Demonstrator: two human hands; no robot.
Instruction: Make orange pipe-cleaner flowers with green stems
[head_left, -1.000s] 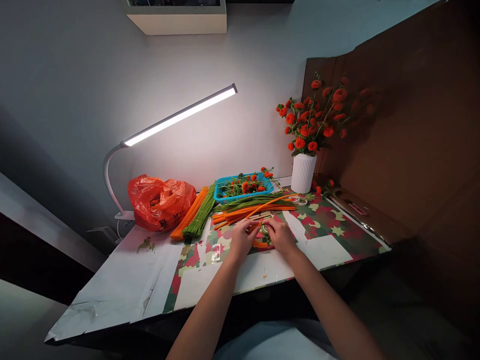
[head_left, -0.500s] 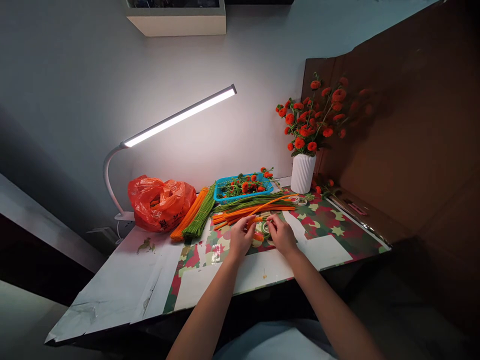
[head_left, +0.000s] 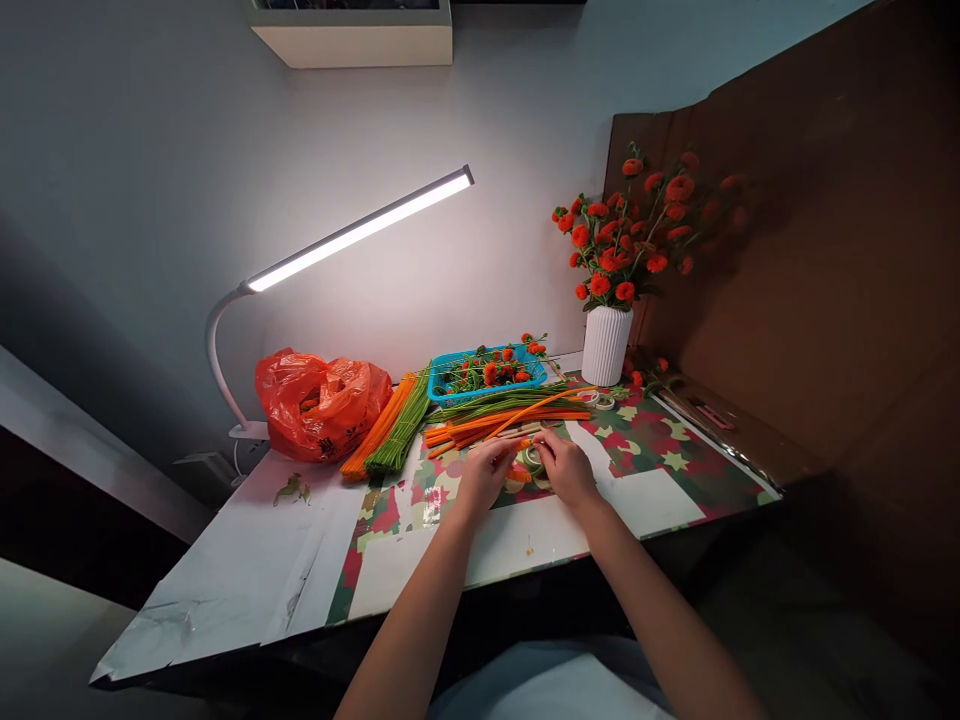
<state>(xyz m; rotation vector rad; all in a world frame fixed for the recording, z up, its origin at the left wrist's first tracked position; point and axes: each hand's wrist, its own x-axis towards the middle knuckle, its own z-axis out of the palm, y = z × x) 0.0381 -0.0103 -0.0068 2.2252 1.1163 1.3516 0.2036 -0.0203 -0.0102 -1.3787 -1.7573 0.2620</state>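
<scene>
My left hand (head_left: 482, 478) pinches a short orange pipe cleaner piece (head_left: 523, 444) between thumb and fingers. At its other end, my right hand (head_left: 568, 466) has its fingertips closed on the same piece. Just below the fingertips lies a roll of green tape (head_left: 534, 462), partly covered by my right hand. Another small orange piece (head_left: 517, 476) rests on the table between the hands. Beyond them, long orange pipe cleaners (head_left: 510, 425) and green pipe cleaners (head_left: 495, 404) lie in loose rows.
A blue basket (head_left: 450, 399) holds red-orange flowers. A white vase (head_left: 606, 345) of similar flowers stands at the back right. Bundled green stems (head_left: 397, 440), a red plastic bag (head_left: 322, 405) and a lit lamp (head_left: 360, 232) are on the left. A cardboard panel (head_left: 810, 270) borders the right side.
Both hands stay close together over the same spot. The fingertips have drawn slightly nearer each other, and less of the orange piece shows between them.
</scene>
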